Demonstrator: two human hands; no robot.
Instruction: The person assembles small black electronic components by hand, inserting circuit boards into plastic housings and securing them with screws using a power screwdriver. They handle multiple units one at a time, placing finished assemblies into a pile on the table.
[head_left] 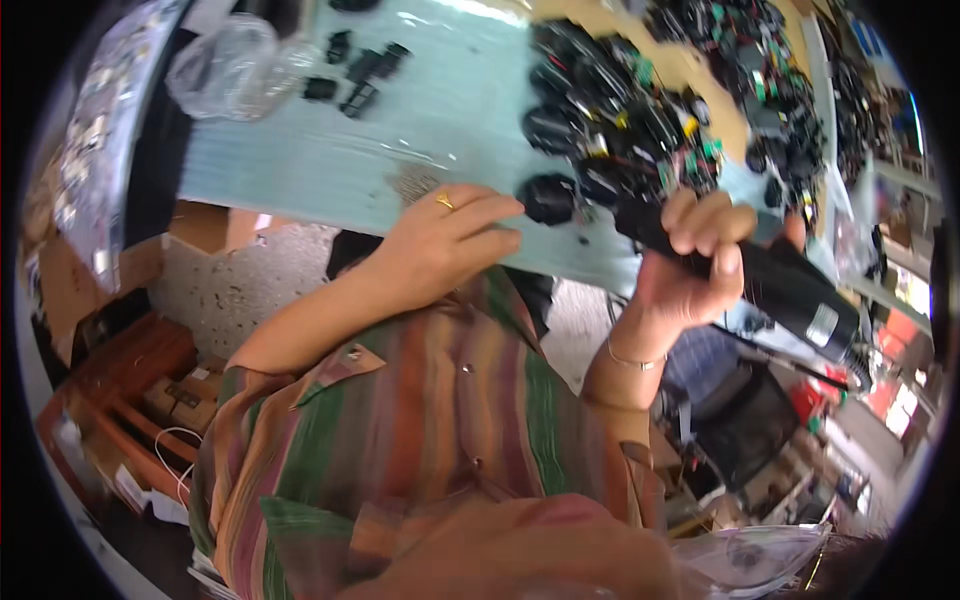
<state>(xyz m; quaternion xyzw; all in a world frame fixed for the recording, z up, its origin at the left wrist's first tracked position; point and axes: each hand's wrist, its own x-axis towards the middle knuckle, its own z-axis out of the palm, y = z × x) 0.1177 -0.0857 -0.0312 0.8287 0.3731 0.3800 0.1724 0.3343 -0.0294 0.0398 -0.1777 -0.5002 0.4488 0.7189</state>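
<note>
My right hand [690,255] is wrapped round a black electric screwdriver [800,300], raised above the table's near edge. Its front end points left, towards a rounded black plastic shell [548,198] that looks like a computer mouse. My left hand [455,240], with a gold ring, reaches over the table edge just left of that shell. Its fingers are bent, thumb and forefinger apart, and nothing shows between them. Beyond the knuckles lies a small heap of screws [415,183] on the table's pale blue covering [290,165].
Many black mouse-like shells [625,110] with green and yellow parts pile up at the right. Small black pieces [365,75] and a clear plastic bag [235,68] lie at the far left. A black chair [750,420] stands at lower right, cardboard boxes [185,400] at lower left.
</note>
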